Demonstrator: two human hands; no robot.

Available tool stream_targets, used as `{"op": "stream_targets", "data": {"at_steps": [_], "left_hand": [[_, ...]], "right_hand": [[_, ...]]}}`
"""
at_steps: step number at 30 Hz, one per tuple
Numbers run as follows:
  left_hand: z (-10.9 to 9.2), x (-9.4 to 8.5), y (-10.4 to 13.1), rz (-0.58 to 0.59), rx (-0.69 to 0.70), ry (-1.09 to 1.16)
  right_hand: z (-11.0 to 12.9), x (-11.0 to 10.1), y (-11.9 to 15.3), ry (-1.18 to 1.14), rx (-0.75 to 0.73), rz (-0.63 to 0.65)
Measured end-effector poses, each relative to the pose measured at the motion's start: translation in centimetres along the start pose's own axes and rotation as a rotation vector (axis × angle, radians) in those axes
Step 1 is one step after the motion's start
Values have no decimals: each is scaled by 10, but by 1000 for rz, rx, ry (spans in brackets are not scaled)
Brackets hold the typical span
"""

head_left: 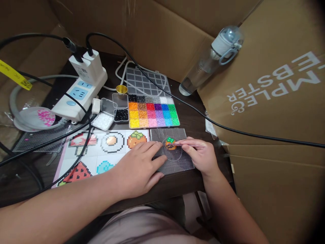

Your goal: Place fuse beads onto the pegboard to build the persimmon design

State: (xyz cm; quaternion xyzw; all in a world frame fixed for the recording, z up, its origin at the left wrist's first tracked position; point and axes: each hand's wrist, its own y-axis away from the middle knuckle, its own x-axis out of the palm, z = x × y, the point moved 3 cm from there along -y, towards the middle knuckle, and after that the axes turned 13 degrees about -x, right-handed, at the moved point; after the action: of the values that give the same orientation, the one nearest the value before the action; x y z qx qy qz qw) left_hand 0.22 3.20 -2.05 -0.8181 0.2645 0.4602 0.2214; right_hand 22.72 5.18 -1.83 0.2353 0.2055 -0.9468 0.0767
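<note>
My right hand (201,154) pinches a pair of thin tweezers (186,144), their tips over a small orange and green bead figure (171,145). That figure lies on a clear pegboard (180,166) near the table's front edge. Fingers spread, my left hand (142,166) rests across the left part of the pegboard and the edge of a pattern sheet (88,152). The sheet carries pixel drawings, among them an orange persimmon-like fruit, an egg and a watermelon slice. Whether a bead sits between the tweezer tips is too small to tell.
Behind the pegboard stands a sorted bead box (153,113) with its lid (148,83) open. Small boxes hold white beads (103,121) and black beads (121,115). A power strip (78,93), loose black cables (152,81), a water bottle (210,59) and cardboard walls (274,112) surround the table.
</note>
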Motion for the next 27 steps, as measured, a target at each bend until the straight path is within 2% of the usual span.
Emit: {"op": "stream_targets", "data": {"at_steps": [12,19,27], "left_hand": [[-1,-1,0,-9,5,3],[-1,-1,0,-12,5,7],[-1,-1,0,-8,5,4]], "right_hand": [[1,0,0,-15,0,-28],[6,3,-2,-10,-56,29],[4,2,-2,-13,-31,35]]}}
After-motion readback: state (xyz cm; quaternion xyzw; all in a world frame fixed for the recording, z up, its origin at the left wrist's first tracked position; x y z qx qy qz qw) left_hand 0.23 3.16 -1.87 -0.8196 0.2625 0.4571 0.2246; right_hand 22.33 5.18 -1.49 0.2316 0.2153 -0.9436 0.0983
